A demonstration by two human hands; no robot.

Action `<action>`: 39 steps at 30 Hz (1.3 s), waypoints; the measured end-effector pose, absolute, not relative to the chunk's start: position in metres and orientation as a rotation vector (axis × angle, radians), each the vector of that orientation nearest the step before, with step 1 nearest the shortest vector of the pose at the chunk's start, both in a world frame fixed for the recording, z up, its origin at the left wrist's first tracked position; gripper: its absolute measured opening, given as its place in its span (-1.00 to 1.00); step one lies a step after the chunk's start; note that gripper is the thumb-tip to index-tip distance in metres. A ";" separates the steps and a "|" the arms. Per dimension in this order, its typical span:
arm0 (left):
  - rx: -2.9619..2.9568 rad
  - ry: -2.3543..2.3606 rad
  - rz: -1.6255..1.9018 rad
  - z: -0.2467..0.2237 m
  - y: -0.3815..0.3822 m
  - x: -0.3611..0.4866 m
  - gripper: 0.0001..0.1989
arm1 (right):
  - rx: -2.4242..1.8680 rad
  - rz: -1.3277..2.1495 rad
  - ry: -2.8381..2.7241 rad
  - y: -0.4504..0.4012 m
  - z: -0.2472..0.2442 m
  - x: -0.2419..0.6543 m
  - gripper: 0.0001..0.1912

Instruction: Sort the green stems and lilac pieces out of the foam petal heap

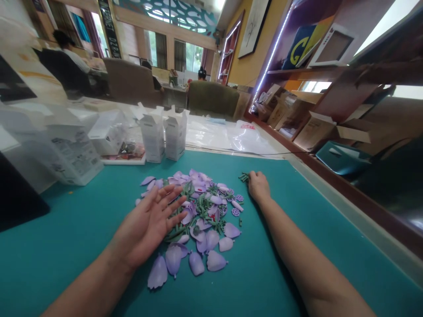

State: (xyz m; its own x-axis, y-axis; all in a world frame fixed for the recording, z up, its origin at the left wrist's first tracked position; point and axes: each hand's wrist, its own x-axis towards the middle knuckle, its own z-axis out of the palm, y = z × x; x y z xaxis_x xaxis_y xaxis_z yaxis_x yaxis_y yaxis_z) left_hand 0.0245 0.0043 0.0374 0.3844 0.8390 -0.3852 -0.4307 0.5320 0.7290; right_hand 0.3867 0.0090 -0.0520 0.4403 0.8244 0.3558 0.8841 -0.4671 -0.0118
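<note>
My left hand is open, palm turned up and fingers spread, over the left side of a mixed heap of plastic flower parts. Pale purple petals lie loose along the near side of the heap. Green leaf and stem pieces are tangled in its middle, and small purple wheel-shaped pieces lie at its right. Beyond the heap's right edge, my right hand is closed, its fingers curled down on a small bunch of short green stem pieces. The fingertips are partly hidden.
A green mat covers the table. Two white cartons stand at its back edge, with more boxes at the left. A dark object juts in at far left. Shelves with cardboard boxes line the right. People sit behind.
</note>
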 end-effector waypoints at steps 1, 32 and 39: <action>0.575 0.819 0.873 0.037 0.004 0.024 -0.71 | -2.472 -0.445 -1.495 0.009 -0.054 0.388 -0.77; 0.540 0.826 0.898 0.036 0.008 0.025 -0.71 | -2.098 -0.204 -1.403 0.028 -0.081 0.417 -0.27; 0.549 0.855 0.914 0.038 0.010 0.025 -0.70 | -1.940 -0.121 -1.336 0.012 -0.058 0.406 -0.50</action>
